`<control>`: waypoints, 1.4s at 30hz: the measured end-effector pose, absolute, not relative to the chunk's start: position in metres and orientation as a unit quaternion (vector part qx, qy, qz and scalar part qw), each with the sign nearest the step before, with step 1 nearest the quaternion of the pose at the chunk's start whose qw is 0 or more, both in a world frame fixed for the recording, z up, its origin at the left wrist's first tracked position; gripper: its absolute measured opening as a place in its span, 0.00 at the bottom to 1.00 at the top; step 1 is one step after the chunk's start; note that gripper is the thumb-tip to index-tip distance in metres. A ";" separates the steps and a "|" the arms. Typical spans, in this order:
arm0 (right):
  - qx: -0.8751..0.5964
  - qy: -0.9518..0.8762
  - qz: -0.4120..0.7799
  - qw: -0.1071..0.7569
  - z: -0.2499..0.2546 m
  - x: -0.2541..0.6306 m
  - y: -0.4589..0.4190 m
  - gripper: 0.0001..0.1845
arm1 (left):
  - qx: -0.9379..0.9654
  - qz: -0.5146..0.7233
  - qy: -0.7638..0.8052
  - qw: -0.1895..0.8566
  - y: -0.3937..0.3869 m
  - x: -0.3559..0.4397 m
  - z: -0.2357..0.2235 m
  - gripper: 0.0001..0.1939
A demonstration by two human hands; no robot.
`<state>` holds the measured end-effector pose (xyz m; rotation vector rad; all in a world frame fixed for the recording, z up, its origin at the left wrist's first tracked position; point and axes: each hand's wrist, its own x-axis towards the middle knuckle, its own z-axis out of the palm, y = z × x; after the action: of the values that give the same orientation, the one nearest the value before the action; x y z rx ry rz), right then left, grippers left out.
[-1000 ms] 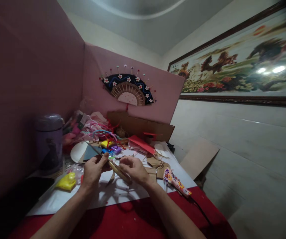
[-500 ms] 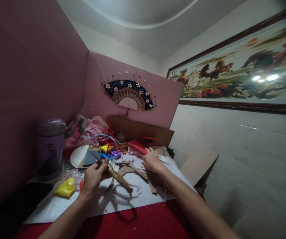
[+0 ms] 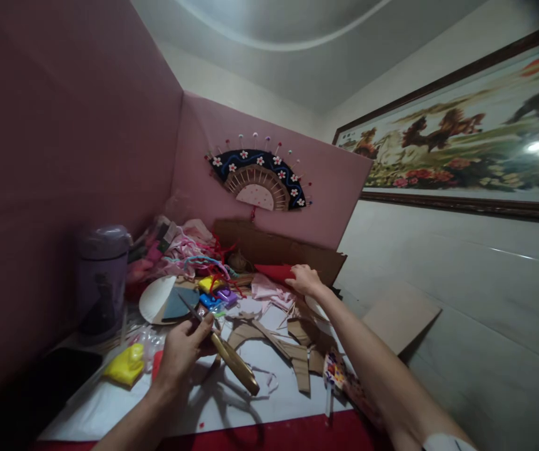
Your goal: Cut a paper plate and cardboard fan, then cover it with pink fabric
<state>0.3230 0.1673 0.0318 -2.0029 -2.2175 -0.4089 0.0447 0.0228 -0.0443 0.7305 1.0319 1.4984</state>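
My left hand (image 3: pixel 184 351) is closed around a pair of scissors (image 3: pixel 236 364) with gold-coloured handles, the dark blades pointing away to the upper left. At the back of the table my right hand (image 3: pixel 304 280) has its fingers bent over the right end of a red sheet (image 3: pixel 273 272), which lies against the brown cardboard strip (image 3: pixel 292 249). Its fingertips are partly hidden. Below that hand are a crumpled pink cloth or paper (image 3: pixel 272 292) and several cut cardboard pieces (image 3: pixel 300 366). A blue-grey piece (image 3: pixel 179 304) lies on a white disc (image 3: pixel 154 302) beyond the scissors.
A purple lidded bottle (image 3: pixel 103 282) stands at the left. Yellow (image 3: pixel 126 365), blue and purple packets lie about, with pink and red cords (image 3: pixel 194 247) behind. A decorated fan (image 3: pixel 260 181) is mounted on the pink panel. Bare cardboard (image 3: pixel 403 316) leans at the right wall.
My right hand has moved back and up with the red sheet, uncovering the pink material and cardboard pieces. My left hand keeps the scissors. The view has shifted slightly left.
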 end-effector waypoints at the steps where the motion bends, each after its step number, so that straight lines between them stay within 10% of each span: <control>1: -0.666 -0.730 -0.133 0.070 0.033 0.328 0.173 0.20 | 0.309 0.634 0.435 0.559 0.023 0.044 -0.045 0.19; 25: -0.530 -0.823 -0.190 0.079 -0.018 0.290 0.155 0.18 | 0.309 0.626 0.436 0.568 0.026 0.043 -0.055 0.19; 29: -0.537 -0.817 -0.154 0.142 -0.022 0.276 0.165 0.07 | 0.318 0.629 0.440 0.557 0.027 0.042 -0.057 0.18; 42: -0.508 -0.640 0.128 0.562 0.086 0.272 0.214 0.19 | 0.314 0.632 0.432 0.562 0.027 0.042 -0.054 0.19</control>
<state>0.2723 0.2144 0.0863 -1.1969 -1.5079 0.3024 0.0421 0.0265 -0.0542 0.7387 1.0181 1.4877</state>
